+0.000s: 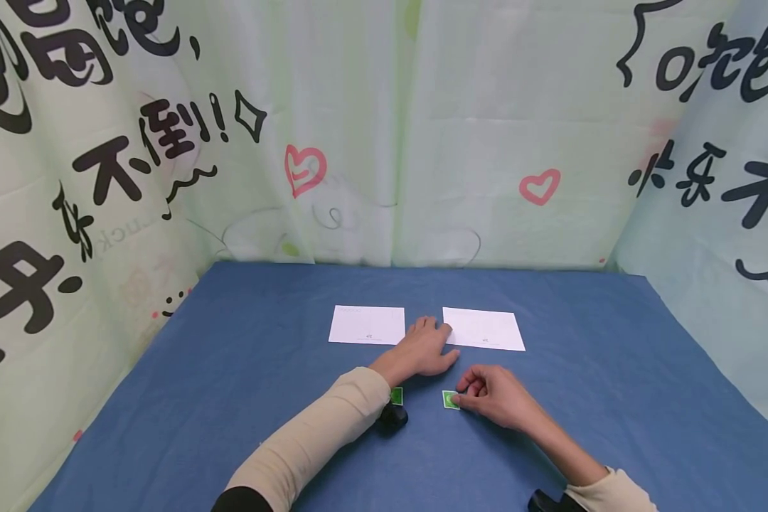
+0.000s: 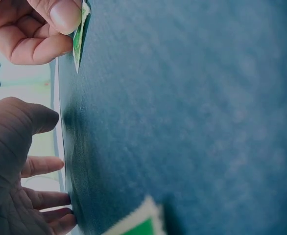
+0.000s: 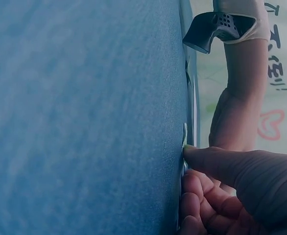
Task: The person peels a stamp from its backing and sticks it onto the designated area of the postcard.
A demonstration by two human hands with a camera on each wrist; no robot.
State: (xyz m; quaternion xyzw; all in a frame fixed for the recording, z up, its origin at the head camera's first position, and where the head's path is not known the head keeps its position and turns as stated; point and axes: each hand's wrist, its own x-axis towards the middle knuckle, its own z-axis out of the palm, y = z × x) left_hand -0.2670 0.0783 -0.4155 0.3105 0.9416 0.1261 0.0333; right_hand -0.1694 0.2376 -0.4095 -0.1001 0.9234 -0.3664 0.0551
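Observation:
Two green postage stamps with toothed white edges are on the blue cloth. My right hand (image 1: 496, 395) pinches one stamp (image 1: 450, 400) between thumb and fingers at its right side; in the left wrist view this stamp (image 2: 78, 41) stands tilted at the fingertips. The other stamp (image 1: 397, 396) is partly hidden beneath my left wrist, its toothed corner (image 2: 151, 215) showing close up in the left wrist view. My left hand (image 1: 425, 350) reaches forward with fingers spread, between two white envelope-like cards, its fingertips overlapping the left edge of the right card (image 1: 486, 329). Behind them lies the left card (image 1: 365, 325).
Blue cloth (image 1: 230, 398) covers the table. Pale curtains (image 1: 461, 128) with black writing and pink hearts hang along the back and both sides. A black wrist camera (image 1: 393, 418) sits under my left forearm, near the partly hidden stamp.

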